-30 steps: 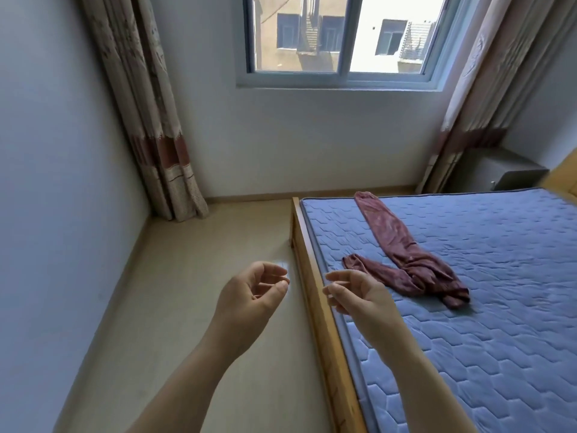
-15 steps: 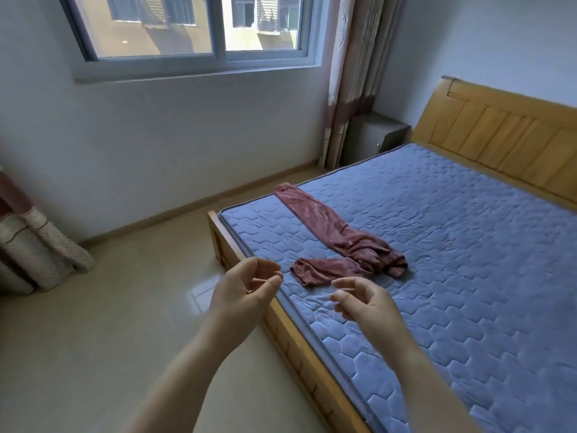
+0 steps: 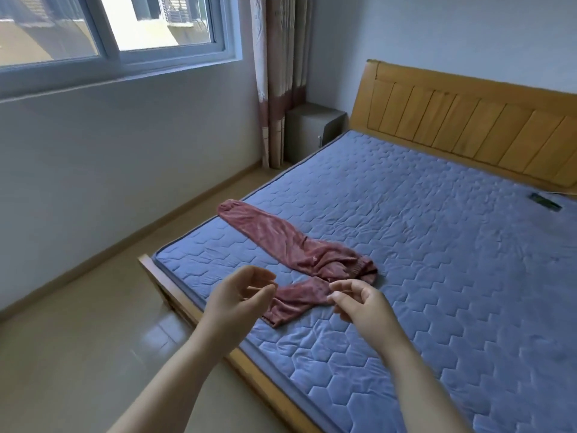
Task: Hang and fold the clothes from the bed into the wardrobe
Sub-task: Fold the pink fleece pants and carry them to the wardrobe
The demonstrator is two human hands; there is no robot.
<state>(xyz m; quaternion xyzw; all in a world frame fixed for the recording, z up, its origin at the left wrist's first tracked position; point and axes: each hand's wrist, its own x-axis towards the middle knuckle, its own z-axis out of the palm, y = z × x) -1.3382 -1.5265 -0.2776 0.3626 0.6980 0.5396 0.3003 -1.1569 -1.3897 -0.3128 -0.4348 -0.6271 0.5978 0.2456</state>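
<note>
Two loosely curled, empty: left hand (image 3: 237, 296), right hand (image 3: 363, 307) | red trousers (image 3: 281, 242) crumpled on bed (image 3: 452, 260), twelve o'clock from them

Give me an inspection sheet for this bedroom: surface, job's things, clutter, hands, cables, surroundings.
Surface: blue quilted mattress on a wooden bed frame.
Job's things: crumpled reddish-brown fabric trousers near the mattress's foot corner; wardrobe not in view.
Clutter: small dark flat tag near the wooden headboard.
Hands: left hand and right hand loosely curled, holding nothing, above the trousers' near leg.
Cables: nothing seen.
Surroundings: sliding glass window, patterned curtain, grey bedside cabinet, beige tiled floor.
</note>
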